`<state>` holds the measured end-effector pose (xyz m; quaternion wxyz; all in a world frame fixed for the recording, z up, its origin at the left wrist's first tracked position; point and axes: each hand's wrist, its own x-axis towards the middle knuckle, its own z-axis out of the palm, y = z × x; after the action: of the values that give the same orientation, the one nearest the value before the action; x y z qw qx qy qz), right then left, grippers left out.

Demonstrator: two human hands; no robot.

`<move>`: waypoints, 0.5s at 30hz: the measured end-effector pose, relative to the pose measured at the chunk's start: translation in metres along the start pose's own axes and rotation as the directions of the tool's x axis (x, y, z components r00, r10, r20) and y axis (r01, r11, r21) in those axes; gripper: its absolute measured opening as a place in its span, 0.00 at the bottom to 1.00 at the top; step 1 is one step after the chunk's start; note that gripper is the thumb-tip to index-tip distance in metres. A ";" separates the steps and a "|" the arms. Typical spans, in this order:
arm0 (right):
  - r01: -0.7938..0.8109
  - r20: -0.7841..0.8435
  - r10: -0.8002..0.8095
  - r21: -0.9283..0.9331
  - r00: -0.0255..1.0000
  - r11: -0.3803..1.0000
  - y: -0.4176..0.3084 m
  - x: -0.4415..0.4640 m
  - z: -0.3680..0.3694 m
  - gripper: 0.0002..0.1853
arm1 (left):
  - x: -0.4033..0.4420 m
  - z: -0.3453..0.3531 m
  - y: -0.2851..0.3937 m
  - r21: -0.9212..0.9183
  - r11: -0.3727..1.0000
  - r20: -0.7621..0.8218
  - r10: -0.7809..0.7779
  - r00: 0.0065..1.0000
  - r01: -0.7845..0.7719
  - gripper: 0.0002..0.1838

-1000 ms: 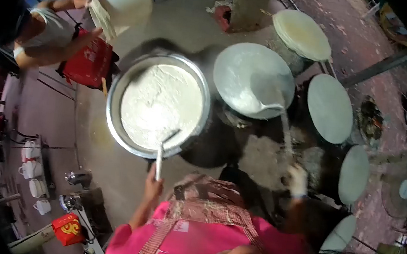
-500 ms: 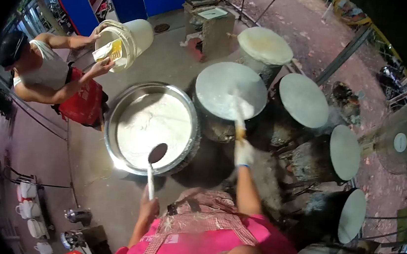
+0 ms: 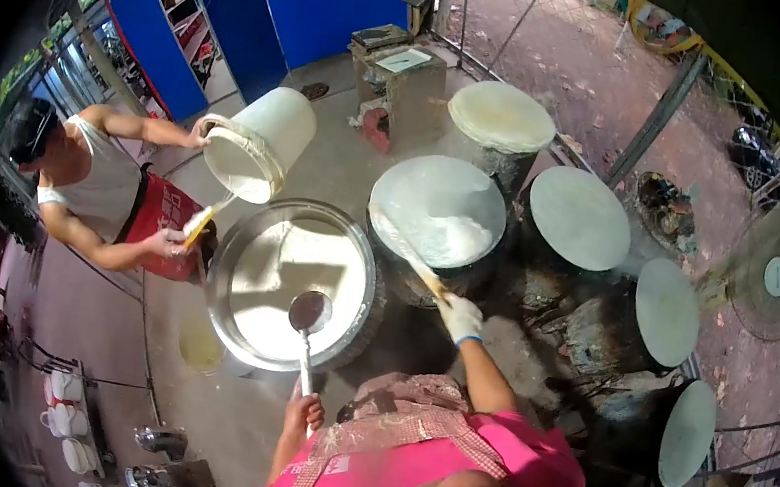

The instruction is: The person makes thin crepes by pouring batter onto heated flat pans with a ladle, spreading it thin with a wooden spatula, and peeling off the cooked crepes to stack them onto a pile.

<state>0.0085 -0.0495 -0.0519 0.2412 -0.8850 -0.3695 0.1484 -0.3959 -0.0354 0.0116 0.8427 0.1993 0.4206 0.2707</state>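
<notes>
My left hand (image 3: 302,412) is wrapped round the pale handle of a ladle (image 3: 310,312). The bowl of the ladle hangs over the large metal basin (image 3: 228,260), which holds white batter (image 3: 259,311). My right hand (image 3: 462,319), in a white glove, grips a wooden spreader (image 3: 420,271). Its far, whitened end lies over the left part of a round griddle (image 3: 439,187). A thick white patch of batter (image 3: 459,241) sits on the griddle's near right side, just beyond the spreader.
A co-worker (image 3: 99,165) at the left tips a white bucket (image 3: 273,131) beside the basin and holds a yellow scraper (image 3: 202,224). More round griddles (image 3: 578,218) on drum stoves curve round to the right. Several white jugs (image 3: 64,420) stand at lower left.
My right hand has swung the spreader leftward across the griddle. My ladle has shifted slightly right and down. The co-worker's bucket has tilted further down, and the scraper has dropped out of it.
</notes>
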 end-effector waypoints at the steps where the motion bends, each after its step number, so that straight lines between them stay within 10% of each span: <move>1: -0.045 -0.003 0.046 0.035 0.999 0.998 0.026 -0.007 0.001 0.18 | 0.005 -0.002 -0.002 -0.011 1.000 0.012 -0.011 1.000 0.011 0.39; 8: -0.186 -0.189 0.210 0.139 0.959 0.973 0.037 0.066 -0.054 0.16 | 0.032 0.008 -0.012 -0.004 0.987 -0.035 -0.162 0.986 0.162 0.36; 13: 0.172 -0.231 -0.178 -0.044 0.957 0.984 0.108 0.005 0.018 0.19 | 0.041 0.026 -0.007 0.060 0.993 0.008 -0.106 0.994 0.105 0.36; 15: -0.170 -0.037 0.186 0.259 0.982 0.951 0.121 0.034 -0.031 0.20 | 0.042 0.032 -0.001 0.191 0.977 0.041 -0.102 0.994 0.092 0.36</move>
<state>0.1159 -0.1081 -0.0939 0.3495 -0.8806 -0.2586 0.1885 -0.3483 -0.0133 0.0042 0.8427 0.2642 0.4319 0.1831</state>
